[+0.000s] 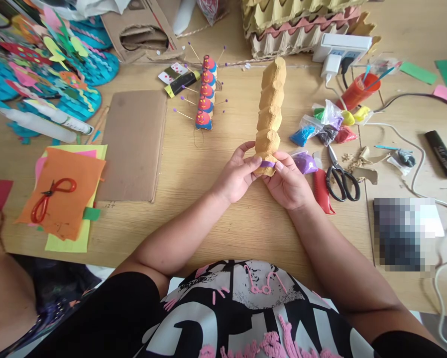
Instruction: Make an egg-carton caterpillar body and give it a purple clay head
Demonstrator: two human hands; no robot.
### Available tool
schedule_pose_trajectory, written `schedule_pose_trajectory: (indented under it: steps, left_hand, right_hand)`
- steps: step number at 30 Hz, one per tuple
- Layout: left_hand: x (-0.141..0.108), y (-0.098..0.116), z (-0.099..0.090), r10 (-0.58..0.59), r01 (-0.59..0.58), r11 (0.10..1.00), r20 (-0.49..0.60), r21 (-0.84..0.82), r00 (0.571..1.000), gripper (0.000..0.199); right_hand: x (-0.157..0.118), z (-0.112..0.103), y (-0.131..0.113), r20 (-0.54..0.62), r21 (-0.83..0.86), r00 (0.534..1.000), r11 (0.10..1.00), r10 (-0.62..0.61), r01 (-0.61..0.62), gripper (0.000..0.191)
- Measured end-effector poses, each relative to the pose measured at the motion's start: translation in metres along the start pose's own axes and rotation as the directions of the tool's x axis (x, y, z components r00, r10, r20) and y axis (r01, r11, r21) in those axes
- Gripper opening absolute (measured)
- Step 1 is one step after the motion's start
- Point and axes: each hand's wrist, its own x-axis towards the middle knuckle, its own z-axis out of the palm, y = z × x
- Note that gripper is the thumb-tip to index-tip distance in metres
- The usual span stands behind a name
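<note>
Near the middle of the table, my left hand [236, 174] and my right hand [291, 183] both grip the lower end of a tan egg carton strip [270, 117], which points away from me. A narrow purple strip [267, 164], apparently soft clay, lies across its lowest bump, with both thumbs pressed at its ends. Just right of my right hand are a bag of purple clay [304, 162], a red cutter-like tool [322, 191] and black-handled scissors [342, 179]. Farther off to the left stands a painted egg carton caterpillar [204, 94] with smiling faces and purple-tipped sticks.
Cardboard [132, 144] and coloured sheets [68, 194] with red-handled snips [52, 199] lie left. Stacked egg trays [301, 25], a power strip [341, 47], an orange cup [359, 92] and clay bags [305, 132] stand beyond. Cables run along the right. Another person's arm [7, 283] rests at far left.
</note>
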Motion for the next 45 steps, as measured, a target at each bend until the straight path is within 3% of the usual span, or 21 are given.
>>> schedule_pose_trajectory:
  steps: [10, 15, 25, 40, 45]
  left_hand:
    - [-0.0009, -0.0003, 0.0027, -0.015, 0.014, 1.0, -0.031, -0.019, 0.999, 0.052]
    - [0.0001, 0.0024, 0.0016, 0.004, -0.002, 0.999, 0.03, -0.04, 1.0, 0.047]
    - [-0.0006, 0.001, 0.0024, 0.019, -0.019, 1.0, 0.007, -0.005, 1.0, 0.076]
    - [-0.0004, 0.0029, 0.0003, 0.047, -0.048, 0.999, 0.062, 0.004, 0.997, 0.072]
    - [-0.0003, 0.0004, 0.0013, 0.044, -0.046, 0.999, 0.069, 0.024, 0.997, 0.084]
  right_hand:
    - [0.0, 0.0012, 0.0013, 0.005, 0.01, 1.0, 1.0, -0.011, 0.011, 0.029]
    - [0.0004, 0.0011, -0.0015, 0.024, 0.021, 1.0, 1.0, 0.005, -0.006, 0.031]
    - [0.0025, -0.0025, 0.0013, 0.007, 0.018, 1.0, 1.0, -0.013, 0.013, 0.03]
    - [0.0021, -0.003, 0.0015, 0.053, 0.051, 0.998, 0.999, -0.012, 0.01, 0.034]
    - [0.0019, -0.0001, 0.0011, 0.034, 0.036, 0.999, 0.999, -0.036, 0.035, 0.032]
